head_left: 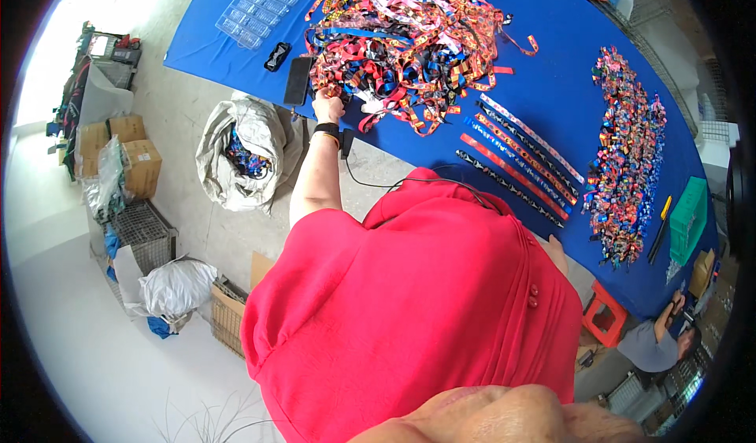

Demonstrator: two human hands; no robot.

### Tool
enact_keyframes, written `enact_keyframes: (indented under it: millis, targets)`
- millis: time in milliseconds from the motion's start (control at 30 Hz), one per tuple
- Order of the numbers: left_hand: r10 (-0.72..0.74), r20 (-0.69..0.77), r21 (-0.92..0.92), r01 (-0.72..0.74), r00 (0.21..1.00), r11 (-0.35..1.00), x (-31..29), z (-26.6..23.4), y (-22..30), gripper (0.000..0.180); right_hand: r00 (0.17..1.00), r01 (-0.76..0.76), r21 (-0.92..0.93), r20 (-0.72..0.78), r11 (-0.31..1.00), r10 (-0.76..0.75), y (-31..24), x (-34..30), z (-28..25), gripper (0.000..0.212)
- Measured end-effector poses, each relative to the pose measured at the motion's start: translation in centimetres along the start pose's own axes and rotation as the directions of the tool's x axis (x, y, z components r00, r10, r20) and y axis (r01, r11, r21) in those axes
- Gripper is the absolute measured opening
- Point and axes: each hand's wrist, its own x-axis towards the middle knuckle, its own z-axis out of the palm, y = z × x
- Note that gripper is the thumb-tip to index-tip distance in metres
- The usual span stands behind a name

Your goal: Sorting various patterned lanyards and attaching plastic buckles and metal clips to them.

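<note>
Shows the left hand [329, 108] at the near-left edge of a tangled pile of straps [409, 57] on the desk [551, 73], apparently part-curled; cannot tell whether gripping one. Shows the right hand [557, 249] at the desk's near edge, mostly hidden by the red shirt [417, 285]; cannot tell how far open or whether holding anything. Just beyond it, displays a row of straps [516, 176]. Suggests picking for sorting by pattern; calls next for freeing one strap without dragging others.

I've only part of the right hand [556, 255], red shirt [409, 285] hiding its arm; blue table [543, 65] cut off up top.
</note>
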Motion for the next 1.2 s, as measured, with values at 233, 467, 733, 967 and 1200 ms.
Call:
enact_keyframes:
  millis: [233, 467, 733, 967, 1200]
  targets:
    - [-0.142, 0.135, 0.233, 0.108, 0.981, 0.966, 3.1, 0.4, -2.0, 0.061, 0.998, -0.053, 0.161, 0.029, 0.986, 0.049, -1.9, -2.6, -0.8, 0.088]
    - [-0.306, 0.276, 0.148, 0.274, 0.911, 0.95, 5.5, -0.6, -4.5, 0.048, 0.998, -0.038, 0.264, 0.058, 0.964, 0.023, -1.0, -2.8, -0.8, 0.089]
    - [-0.086, 0.226, 0.052, 0.077, 0.97, 0.996, 2.2, 0.0, -0.7, 0.035, 0.999, 0.0, 0.149, 0.038, 0.989, -0.006, -1.1, -2.4, -1.1, 0.086]
    - [0.009, 0.227, -0.235, 0.046, 0.974, 0.971, 1.2, -0.1, 1.6, 0.049, 0.999, -0.006, 0.084, 0.04, 0.996, 0.003, -1.9, -2.4, -1.1, 0.088]
    - [0.056, 0.203, -0.218, -0.01, 0.978, 0.976, 1.0, 0.5, 2.2, 0.042, 1.0, -0.003, 0.082, 0.026, 0.997, 0.001, -2.1, -2.9, -1.0, 0.087]
